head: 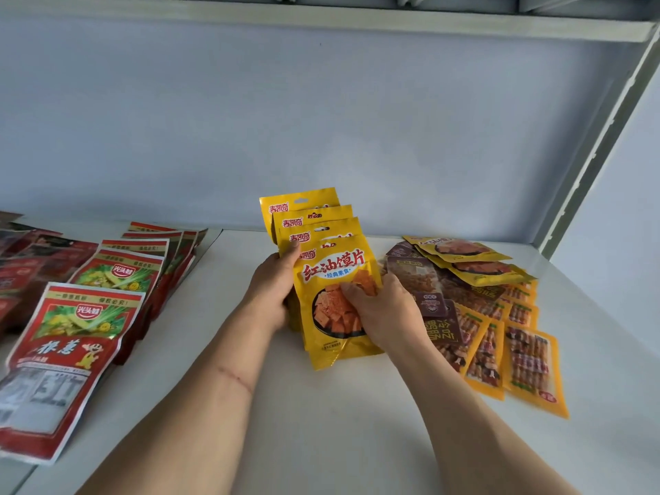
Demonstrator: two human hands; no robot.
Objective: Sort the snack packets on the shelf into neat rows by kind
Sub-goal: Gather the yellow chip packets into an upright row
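Head: yellow packets (332, 280) between hands (271, 294).

White shelf board (357, 423), pale wall behind. Left: red packets (71, 337) overlapped in row running back. Centre: yellow packets (335, 316) standing in fanned stack. Right: brown and orange-yellow packets (500, 326) lying flat, overlapping.
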